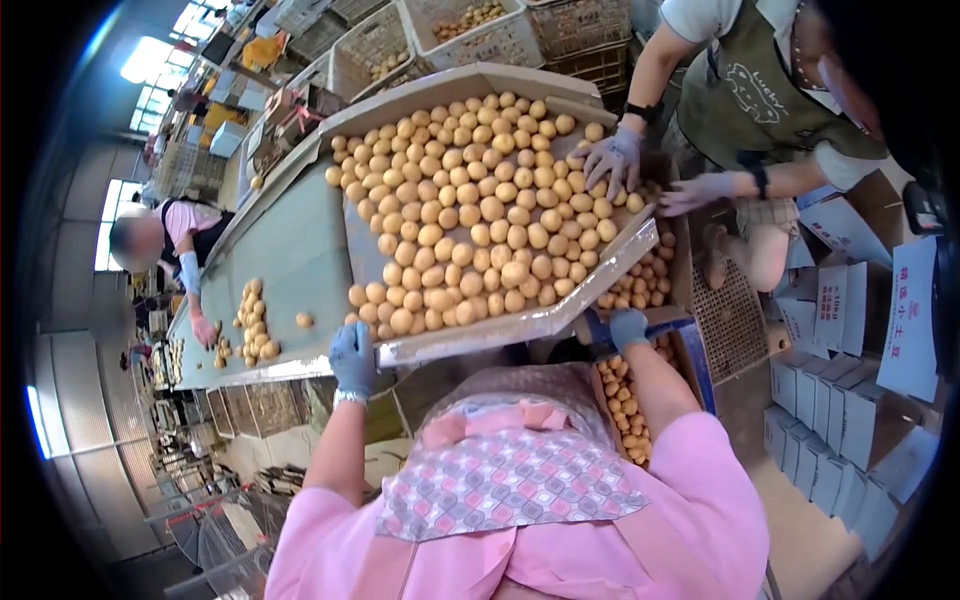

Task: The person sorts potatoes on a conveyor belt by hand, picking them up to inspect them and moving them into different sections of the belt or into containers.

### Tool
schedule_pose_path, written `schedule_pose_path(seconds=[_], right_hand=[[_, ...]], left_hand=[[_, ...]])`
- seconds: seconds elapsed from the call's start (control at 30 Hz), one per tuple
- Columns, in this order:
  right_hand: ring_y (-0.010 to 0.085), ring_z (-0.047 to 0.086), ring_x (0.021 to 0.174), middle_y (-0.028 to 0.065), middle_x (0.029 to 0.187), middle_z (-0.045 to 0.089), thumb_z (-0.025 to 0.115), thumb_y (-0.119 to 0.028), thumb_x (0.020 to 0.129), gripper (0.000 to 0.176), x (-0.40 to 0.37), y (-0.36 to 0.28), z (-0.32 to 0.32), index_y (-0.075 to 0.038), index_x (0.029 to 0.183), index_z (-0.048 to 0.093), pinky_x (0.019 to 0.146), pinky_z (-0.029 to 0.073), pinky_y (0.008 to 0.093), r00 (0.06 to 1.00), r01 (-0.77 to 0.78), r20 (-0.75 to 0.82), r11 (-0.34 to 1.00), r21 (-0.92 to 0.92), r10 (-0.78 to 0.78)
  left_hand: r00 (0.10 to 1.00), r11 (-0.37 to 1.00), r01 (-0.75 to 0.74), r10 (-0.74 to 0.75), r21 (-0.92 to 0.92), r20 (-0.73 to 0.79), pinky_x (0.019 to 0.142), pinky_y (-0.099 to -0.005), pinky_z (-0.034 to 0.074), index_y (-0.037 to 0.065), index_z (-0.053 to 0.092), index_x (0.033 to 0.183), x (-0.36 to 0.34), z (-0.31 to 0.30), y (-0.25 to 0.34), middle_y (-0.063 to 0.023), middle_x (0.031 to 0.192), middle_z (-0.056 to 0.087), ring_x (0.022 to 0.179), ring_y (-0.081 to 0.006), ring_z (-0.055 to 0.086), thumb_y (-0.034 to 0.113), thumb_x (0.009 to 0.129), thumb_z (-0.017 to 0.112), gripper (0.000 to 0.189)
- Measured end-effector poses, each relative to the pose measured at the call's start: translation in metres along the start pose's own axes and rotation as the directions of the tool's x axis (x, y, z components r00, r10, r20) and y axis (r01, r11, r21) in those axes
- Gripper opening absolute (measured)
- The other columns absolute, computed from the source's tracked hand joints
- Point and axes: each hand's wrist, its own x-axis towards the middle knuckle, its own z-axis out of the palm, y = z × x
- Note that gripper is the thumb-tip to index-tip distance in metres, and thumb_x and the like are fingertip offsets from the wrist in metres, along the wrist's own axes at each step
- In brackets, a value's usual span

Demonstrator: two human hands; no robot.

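Note:
My left hand (352, 357), in a blue glove, is closed at the near rim of the sorting table, where the tray meets the belt; whatever its fingers hold is hidden. My right hand (628, 327), also gloved in blue, is closed at the far edge of a blue-edged cardboard box (703, 378), its fingertips partly hidden. Small potatoes (622, 400) fill that box beside my right side. Many more potatoes (470, 215) lie spread over the tray, whose near lip (480, 345) is covered in shiny tape.
Opposite me at right, a person's gloved hand (612, 160) touches the potatoes. At left, another person's gloved hand (204, 331) reaches onto the green belt (290, 285), near a small potato pile (255, 325). Flat-sided cartons (835, 440) stand at right; plastic crates (470, 30) are behind.

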Motion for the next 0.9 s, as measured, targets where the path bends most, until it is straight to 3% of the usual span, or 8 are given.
schedule_pose_path(seconds=[0.07,0.23,0.37,0.53,0.6,0.67,0.77,0.9], right_hand=[[0.0279,0.080,0.087,0.0087,0.093,0.082,0.062,-0.022,0.095,0.024,-0.048,0.034,0.052,-0.017,0.095,0.086,0.070,0.063,0.0435,0.988,0.145,-0.035,0.988,-0.059,-0.148],[0.0252,0.081,0.092,0.0065,0.097,0.083,0.066,-0.020,0.092,0.021,-0.176,0.075,0.035,-0.018,0.095,0.086,0.072,0.063,0.0432,0.962,-0.011,0.271,0.992,-0.129,0.046],[0.0265,0.080,0.081,0.0071,0.088,0.082,0.066,-0.020,0.090,0.021,-0.274,0.110,0.092,-0.019,0.092,0.086,0.071,0.061,0.0441,0.972,0.077,0.231,0.989,-0.129,-0.046],[0.0261,0.081,0.090,0.0056,0.097,0.084,0.067,-0.023,0.093,0.020,-0.378,0.133,0.106,-0.020,0.096,0.087,0.073,0.061,0.0418,0.902,0.171,0.424,0.967,-0.188,-0.077],[0.0258,0.081,0.094,0.0053,0.100,0.084,0.066,-0.023,0.095,0.021,-0.390,0.132,0.113,-0.020,0.098,0.087,0.076,0.062,0.0412,0.875,0.169,0.483,0.955,-0.243,-0.032],[0.0253,0.081,0.096,0.0046,0.103,0.084,0.065,-0.024,0.097,0.022,-0.389,0.141,0.125,-0.021,0.101,0.087,0.078,0.063,0.0402,0.859,0.108,0.512,0.971,-0.214,0.017],[0.0238,0.080,0.103,0.0032,0.111,0.083,0.063,-0.025,0.102,0.024,-0.370,0.131,0.124,-0.022,0.111,0.085,0.080,0.063,0.0401,0.813,0.074,0.578,0.975,-0.211,0.064],[0.0255,0.079,0.099,0.0043,0.107,0.081,0.064,-0.024,0.099,0.020,-0.386,0.138,0.155,-0.021,0.104,0.084,0.078,0.063,0.0407,0.918,0.207,0.390,0.920,-0.331,-0.067]], left_hand=[[1.000,0.999,0.011,-0.012,-0.039,-0.019,0.077,-0.0529,0.050,0.003,0.065,0.093,0.002,0.001,-0.002,-0.0207,0.089,0.066,0.086,-0.0430,0.064,0.022,0.105,0.060,0.023],[0.999,0.996,-0.022,0.020,-0.091,-0.026,0.080,-0.0484,0.053,0.003,0.072,0.098,0.001,0.008,-0.013,-0.0199,0.094,0.071,0.086,-0.0402,0.068,0.022,0.107,0.060,0.025],[1.000,0.999,-0.016,0.016,-0.052,0.015,0.081,-0.0488,0.052,0.005,0.070,0.098,0.002,0.002,-0.006,-0.0180,0.094,0.070,0.088,-0.0391,0.066,0.024,0.107,0.056,0.026],[1.000,1.000,-0.007,0.008,-0.026,0.030,0.081,-0.0472,0.051,0.002,0.068,0.096,0.002,0.001,-0.009,-0.0182,0.093,0.069,0.088,-0.0371,0.065,0.023,0.108,0.059,0.026],[0.983,0.989,-0.149,0.148,-0.007,-0.108,0.079,-0.0474,0.051,0.002,0.068,0.096,0.002,0.018,-0.029,-0.0182,0.093,0.069,0.087,-0.0372,0.064,0.022,0.108,0.059,0.024],[1.000,1.000,-0.025,0.025,0.001,-0.003,0.079,-0.0480,0.051,0.003,0.068,0.095,0.000,0.010,-0.018,-0.0184,0.093,0.069,0.087,-0.0369,0.065,0.021,0.107,0.059,0.023],[0.999,0.998,-0.048,0.049,0.031,-0.022,0.082,-0.0530,0.052,0.005,0.067,0.095,-0.001,0.011,-0.027,-0.0196,0.094,0.070,0.091,-0.0412,0.066,0.027,0.105,0.062,0.024],[0.997,1.000,0.020,-0.020,-0.007,-0.068,0.078,-0.0516,0.052,0.008,0.066,0.093,0.001,0.012,-0.013,-0.0161,0.090,0.069,0.088,-0.0395,0.067,0.029,0.104,0.064,0.024]])
